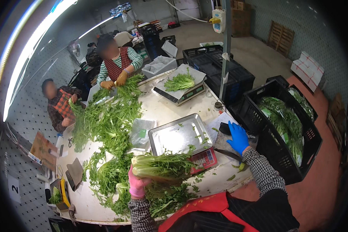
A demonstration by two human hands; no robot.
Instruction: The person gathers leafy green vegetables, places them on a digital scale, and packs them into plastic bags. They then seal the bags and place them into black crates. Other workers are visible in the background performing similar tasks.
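Observation:
My left hand point(137, 182), in a pink glove, grips a bunch of frilly leafy greens point(159, 165) by its pale stem end, above the near side of the table. Gloved in blue, my right hand point(238, 137) is spread over papers beside a small black object point(225, 128); whether it touches that object I cannot tell. A knife point(228, 154) lies just below the right hand. Between the hands, a metal tray point(178, 134) with leaf scraps rests on a red digital scale point(203, 161). A clear plastic bag point(142, 134) lies left of the tray.
Loose greens point(110, 127) are heaped along the table's left half. A second scale point(181, 87) holds another bunch. Black crates point(278, 127) with bagged greens stand at the right. Across the table, one person point(120, 62) in brown gloves handles greens; another person point(61, 104) is further left.

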